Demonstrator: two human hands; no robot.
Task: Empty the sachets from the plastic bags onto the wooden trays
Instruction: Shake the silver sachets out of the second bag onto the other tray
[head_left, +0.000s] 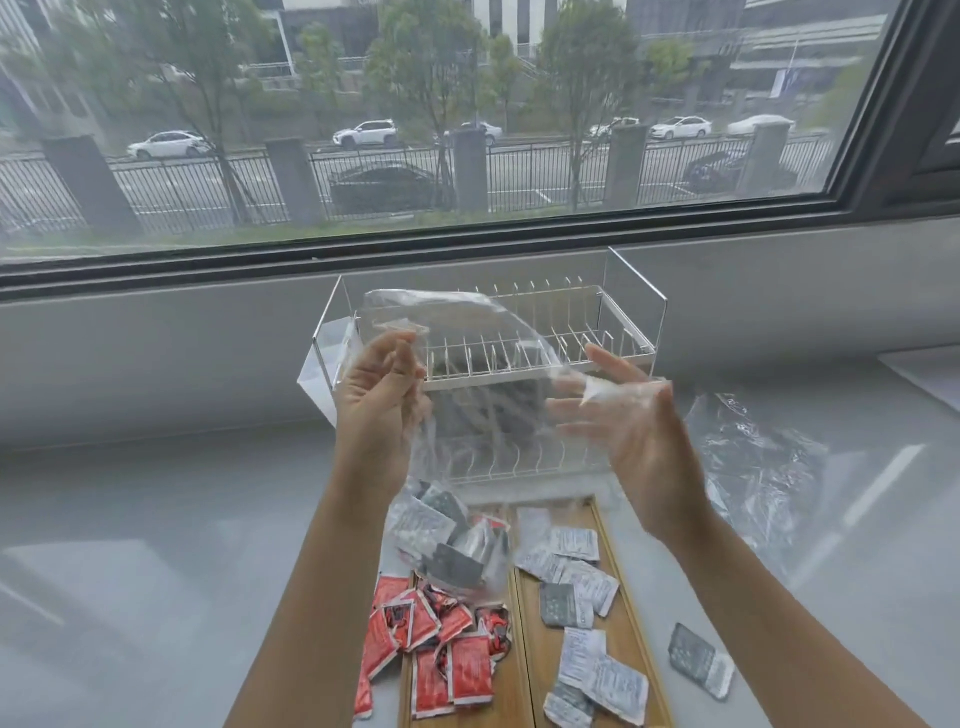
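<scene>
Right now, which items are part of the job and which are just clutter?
Job: left hand, right hand, plastic bag held up, grey sachets, red sachets, wooden trays.

Clutter: wire rack, empty bags on counter.

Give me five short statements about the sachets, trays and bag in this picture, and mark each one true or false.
1. The red sachets lie on the left wooden tray. True.
2. The clear plastic bag held up is already empty. False: grey and white sachets still sit at its bottom.
3. The left hand pinches the bag. True.
4. Every grey sachet is on a tray. False: one grey sachet lies on the counter, right of the right tray.
5. The clear rack holds plates. False: its slots are empty.
</scene>
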